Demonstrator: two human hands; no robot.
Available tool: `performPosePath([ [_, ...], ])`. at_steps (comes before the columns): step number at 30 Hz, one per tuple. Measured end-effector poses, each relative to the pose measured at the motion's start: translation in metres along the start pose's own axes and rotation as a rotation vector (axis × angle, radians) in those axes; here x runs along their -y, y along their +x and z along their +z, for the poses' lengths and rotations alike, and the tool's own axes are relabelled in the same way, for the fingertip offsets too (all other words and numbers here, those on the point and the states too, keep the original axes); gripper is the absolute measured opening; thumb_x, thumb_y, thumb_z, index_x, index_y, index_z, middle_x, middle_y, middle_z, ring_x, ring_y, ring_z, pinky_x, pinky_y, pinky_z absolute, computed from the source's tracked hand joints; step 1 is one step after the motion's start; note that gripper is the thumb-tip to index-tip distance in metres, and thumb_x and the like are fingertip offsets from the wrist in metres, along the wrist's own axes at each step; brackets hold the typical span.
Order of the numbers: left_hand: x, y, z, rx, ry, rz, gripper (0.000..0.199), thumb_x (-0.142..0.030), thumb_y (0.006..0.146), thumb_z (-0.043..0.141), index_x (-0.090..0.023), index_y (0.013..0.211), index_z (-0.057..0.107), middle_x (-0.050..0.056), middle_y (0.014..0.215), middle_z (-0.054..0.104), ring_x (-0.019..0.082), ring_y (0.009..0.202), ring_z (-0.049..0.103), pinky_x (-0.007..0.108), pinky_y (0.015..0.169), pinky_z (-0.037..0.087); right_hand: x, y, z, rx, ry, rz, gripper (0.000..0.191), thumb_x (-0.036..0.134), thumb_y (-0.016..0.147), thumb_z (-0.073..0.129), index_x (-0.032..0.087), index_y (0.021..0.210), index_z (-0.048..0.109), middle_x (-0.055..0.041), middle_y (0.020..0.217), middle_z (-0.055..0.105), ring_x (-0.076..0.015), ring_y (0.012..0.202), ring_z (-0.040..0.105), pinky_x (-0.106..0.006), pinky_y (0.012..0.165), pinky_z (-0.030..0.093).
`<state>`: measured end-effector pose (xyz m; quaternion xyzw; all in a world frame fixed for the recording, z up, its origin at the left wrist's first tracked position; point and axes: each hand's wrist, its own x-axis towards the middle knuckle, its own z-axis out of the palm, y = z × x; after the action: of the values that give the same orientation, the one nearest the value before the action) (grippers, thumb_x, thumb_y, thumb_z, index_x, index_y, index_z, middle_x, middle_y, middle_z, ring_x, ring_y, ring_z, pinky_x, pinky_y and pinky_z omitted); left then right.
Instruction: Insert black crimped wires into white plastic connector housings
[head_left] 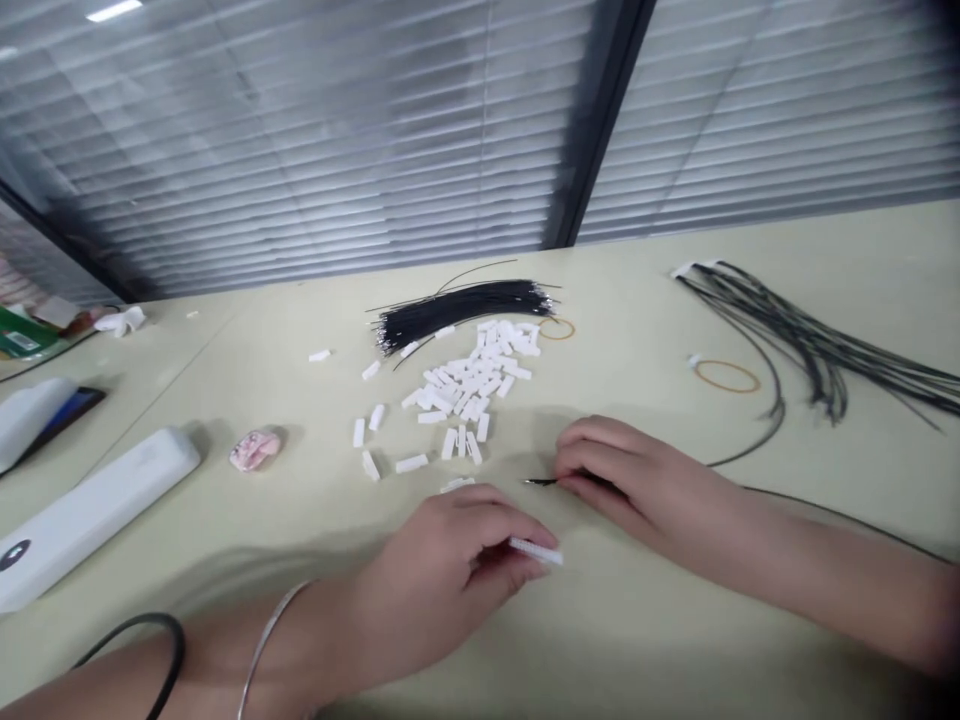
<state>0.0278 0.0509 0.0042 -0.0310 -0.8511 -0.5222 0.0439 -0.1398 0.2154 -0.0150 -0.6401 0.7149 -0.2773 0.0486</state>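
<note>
Between the thumb and fingers of my left hand point(457, 575) is a white plastic connector housing point(536, 551), its row of small slots facing outward. My right hand point(622, 470) pinches a thin black wire point(541, 482) close to its end, and the tip points left toward the housing without touching it. Behind my hands lies a loose heap of white connector housings point(480, 370), with several strays around its left and front sides. A dense bundle of black wires point(465, 310) with shiny metal ends rests just past the heap.
On the right lies a bunch of dark cables point(810, 330), near a yellow rubber band point(727, 376). At left are a long white device point(97, 510), a pink crumpled item point(255, 450) and a dark-edged flat object point(75, 410). A blind-covered glass partition point(337, 130) borders the table's back.
</note>
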Motion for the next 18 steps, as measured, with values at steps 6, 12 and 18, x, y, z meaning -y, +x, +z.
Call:
performPosePath([
  [6, -0.003, -0.001, 0.001, 0.000, -0.028, -0.017, 0.016, -0.010, 0.088, 0.060, -0.010, 0.096, 0.073, 0.006, 0.089, 0.069, 0.012, 0.078, 0.061, 0.017, 0.070, 0.048, 0.003, 0.002, 0.002, -0.009, 0.015, 0.004, 0.025, 0.033, 0.099, 0.043, 0.018, 0.084, 0.056, -0.0053, 0.087, 0.057, -0.0160, 0.082, 0.057, -0.029, 0.071, 0.048],
  [12, -0.002, 0.000, 0.001, -0.020, -0.036, -0.068, 0.015, -0.012, 0.089, 0.060, -0.012, 0.097, 0.072, 0.005, 0.090, 0.067, 0.010, 0.075, 0.060, 0.016, 0.067, 0.048, 0.007, 0.003, 0.000, -0.083, 0.029, 0.001, 0.024, 0.028, 0.098, 0.041, 0.019, 0.079, 0.052, -0.0051, 0.085, 0.058, -0.0157, 0.079, 0.058, -0.028, 0.069, 0.048],
  [18, -0.003, 0.000, 0.002, -0.041, 0.055, -0.065, 0.016, -0.013, 0.090, 0.060, -0.013, 0.100, 0.072, 0.004, 0.091, 0.066, 0.011, 0.077, 0.061, 0.017, 0.067, 0.048, 0.027, -0.011, -0.011, -0.095, 0.118, 0.133, 0.020, 0.033, 0.099, 0.041, 0.024, 0.087, 0.055, 0.0020, 0.075, 0.061, -0.0110, 0.061, 0.057, -0.023, 0.055, 0.043],
])
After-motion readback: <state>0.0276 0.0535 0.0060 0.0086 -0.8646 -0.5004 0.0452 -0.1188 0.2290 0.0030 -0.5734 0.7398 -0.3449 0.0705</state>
